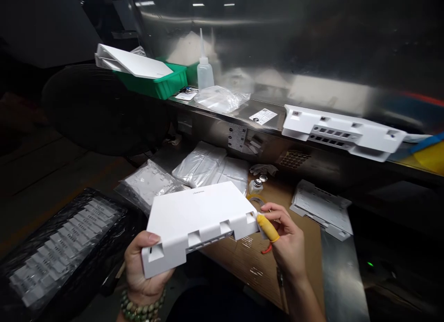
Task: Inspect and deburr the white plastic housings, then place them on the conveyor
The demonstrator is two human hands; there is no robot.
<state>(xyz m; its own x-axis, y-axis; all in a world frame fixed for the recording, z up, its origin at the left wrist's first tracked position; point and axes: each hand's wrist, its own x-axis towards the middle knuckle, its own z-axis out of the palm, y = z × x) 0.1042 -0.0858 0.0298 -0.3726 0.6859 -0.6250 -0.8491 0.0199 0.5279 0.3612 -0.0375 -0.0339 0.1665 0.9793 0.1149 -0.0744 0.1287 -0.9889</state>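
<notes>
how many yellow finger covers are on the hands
1: the yellow finger cover on the right hand. The left hand is partly hidden by the white casing, so more could be there.

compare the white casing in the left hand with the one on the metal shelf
The held casing is gripped in the left hand; the shelf casing rests on the metal shelf.
The held casing shows its broad lettered face; the shelf casing mainly shows its port-lined edge.
Both are white with rectangular cut-outs.
</notes>
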